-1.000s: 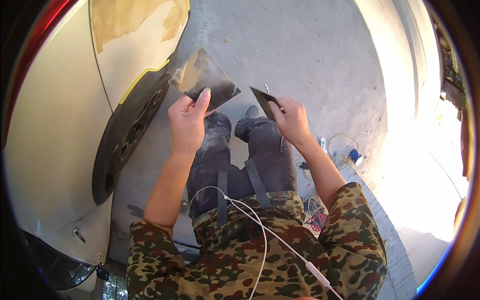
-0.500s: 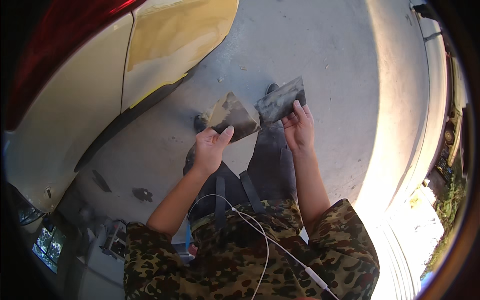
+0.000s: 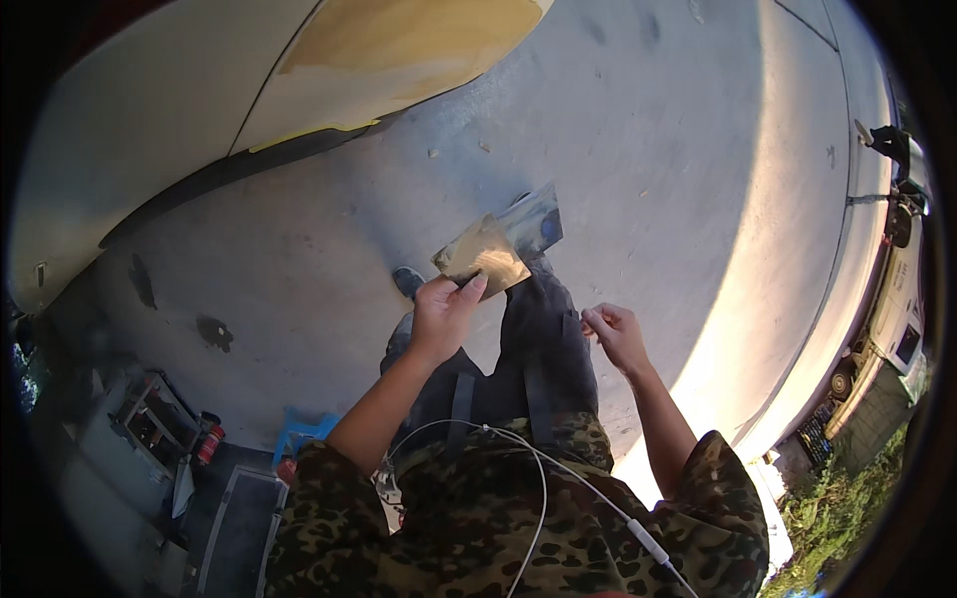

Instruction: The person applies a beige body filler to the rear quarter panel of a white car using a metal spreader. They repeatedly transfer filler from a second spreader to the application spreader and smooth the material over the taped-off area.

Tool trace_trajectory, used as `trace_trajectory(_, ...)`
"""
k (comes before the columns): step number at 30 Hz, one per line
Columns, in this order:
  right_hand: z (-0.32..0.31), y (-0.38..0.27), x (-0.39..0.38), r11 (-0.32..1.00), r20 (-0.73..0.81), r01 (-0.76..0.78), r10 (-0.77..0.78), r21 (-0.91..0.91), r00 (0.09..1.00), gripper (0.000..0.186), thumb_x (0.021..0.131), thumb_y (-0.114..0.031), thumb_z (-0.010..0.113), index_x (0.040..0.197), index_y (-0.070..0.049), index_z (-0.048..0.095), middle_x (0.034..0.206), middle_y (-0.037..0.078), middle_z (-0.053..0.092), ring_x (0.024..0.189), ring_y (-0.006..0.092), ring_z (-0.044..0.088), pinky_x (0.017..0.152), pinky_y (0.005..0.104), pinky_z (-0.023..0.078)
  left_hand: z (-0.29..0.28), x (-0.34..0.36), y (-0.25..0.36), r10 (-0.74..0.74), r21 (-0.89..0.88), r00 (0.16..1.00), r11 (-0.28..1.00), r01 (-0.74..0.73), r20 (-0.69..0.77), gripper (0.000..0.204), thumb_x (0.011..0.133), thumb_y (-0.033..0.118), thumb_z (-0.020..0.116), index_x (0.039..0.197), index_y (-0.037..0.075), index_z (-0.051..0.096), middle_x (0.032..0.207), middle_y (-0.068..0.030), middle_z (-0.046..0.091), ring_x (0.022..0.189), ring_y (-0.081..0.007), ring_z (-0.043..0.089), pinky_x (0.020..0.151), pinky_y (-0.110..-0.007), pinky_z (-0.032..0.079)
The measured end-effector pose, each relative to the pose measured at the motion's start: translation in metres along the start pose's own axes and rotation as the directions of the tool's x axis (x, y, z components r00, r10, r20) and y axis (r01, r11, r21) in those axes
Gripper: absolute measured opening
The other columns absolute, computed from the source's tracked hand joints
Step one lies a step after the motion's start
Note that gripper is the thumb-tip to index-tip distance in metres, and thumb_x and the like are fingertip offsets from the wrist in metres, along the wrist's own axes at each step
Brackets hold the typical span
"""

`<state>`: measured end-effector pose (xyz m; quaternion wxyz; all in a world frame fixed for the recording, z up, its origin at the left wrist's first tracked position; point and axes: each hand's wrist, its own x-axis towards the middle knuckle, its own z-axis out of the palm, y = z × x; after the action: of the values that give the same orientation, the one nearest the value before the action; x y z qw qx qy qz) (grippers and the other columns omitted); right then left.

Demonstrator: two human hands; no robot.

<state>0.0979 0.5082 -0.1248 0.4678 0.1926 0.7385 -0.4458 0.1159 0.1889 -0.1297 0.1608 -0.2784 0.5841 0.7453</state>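
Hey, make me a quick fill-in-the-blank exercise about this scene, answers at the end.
1. The left hand holds ____ flat plates.
2. The number of flat plates the right hand touches is ____.
3. The jacket has a ____ pattern.
4. The cable over the jacket is coloured ____.
Missing words: two; zero; camouflage; white.

Two thin, flat, rectangular spreader plates are seen overlapped and tilted. The front spreader plate (image 3: 486,251), smeared with tan paste, is gripped at its lower edge by the left hand (image 3: 445,315). The rear spreader plate (image 3: 539,221), grey and smudged, is partly covered, its exposed part projected toward the upper right.
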Motion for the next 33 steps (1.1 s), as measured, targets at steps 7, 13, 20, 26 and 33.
trace_trajectory(7, 0.059, 0.072, -0.196, 0.696, 0.308, -0.13, 0.468, -0.706, 0.828, 0.071, 0.092, -0.072, 0.065, 0.102, -0.003, 0.08, 0.088, 0.016, 0.078, 0.084, 0.0341, 0.076, 0.079, 0.0446, 0.058, -0.086, -0.06, -0.037, 0.176, 0.121, 0.983, 0.978, -0.169, -0.053, 0.023, 0.104, 0.016, 0.071, 0.092, -0.004, 0.071, 0.076, 0.0043, 0.063, 0.069, -0.004, 0.049, 0.06, -0.027, 0.04)
trace_trajectory(13, 0.136, 0.073, -0.28, 0.905, 0.39, -0.034, 0.217, -0.424, 0.895, 0.038, 0.108, -0.03, 0.055, 0.119, 0.003, 0.071, 0.097, 0.027, 0.075, 0.09, 0.0348, 0.073, 0.088, 0.0461, 0.054, -0.13, -0.11, -0.035, 0.207, -0.051, 0.976, 0.976, -0.211, -0.064, 0.018, 0.104, 0.014, 0.07, 0.104, -0.004, 0.074, 0.085, 0.0044, 0.066, 0.075, -0.0031, 0.052, 0.067, -0.024, 0.044)
trace_trajectory(20, 0.188, 0.032, -0.192, 0.502, 0.492, 0.404, 0.049, -0.765, 0.869, 0.043, 0.099, -0.048, 0.066, 0.092, -0.006, 0.071, 0.082, 0.014, 0.071, 0.078, 0.038, 0.071, 0.068, 0.0517, 0.056, -0.171, -0.099, -0.033, 0.306, 0.109, 0.951, 0.945, -0.309, 0.038, 0.017, 0.104, 0.014, 0.07, 0.101, -0.003, 0.074, 0.081, 0.0037, 0.065, 0.071, -0.0034, 0.051, 0.063, -0.024, 0.042)
trace_trajectory(26, 0.32, 0.039, -0.05, 0.478, 0.876, 0.802, -0.124, -0.358, 0.465, 0.043, 0.094, -0.049, 0.072, 0.094, -0.006, 0.069, 0.09, 0.014, 0.071, 0.084, 0.0399, 0.071, 0.068, 0.0493, 0.057, -0.17, -0.034, -0.06, 0.295, 0.198, 0.955, 0.939, -0.283, -0.034, 0.026, 0.102, 0.013, 0.072, 0.083, -0.003, 0.069, 0.07, 0.0012, 0.059, 0.064, -0.0046, 0.048, 0.059, -0.025, 0.039)
trace_trajectory(33, 0.295, 0.081, -0.037, 0.783, 0.957, 0.55, -0.215, 0.289, -0.196, 0.04, 0.101, -0.043, 0.064, 0.103, -0.004, 0.072, 0.097, 0.018, 0.074, 0.087, 0.0427, 0.07, 0.078, 0.0496, 0.056, -0.123, -0.002, -0.041, 0.249, 0.148, 0.959, 0.962, -0.23, -0.132, 0.024, 0.1, 0.011, 0.073, 0.083, -0.005, 0.067, 0.066, -0.0022, 0.058, 0.061, -0.0099, 0.048, 0.058, -0.029, 0.04)
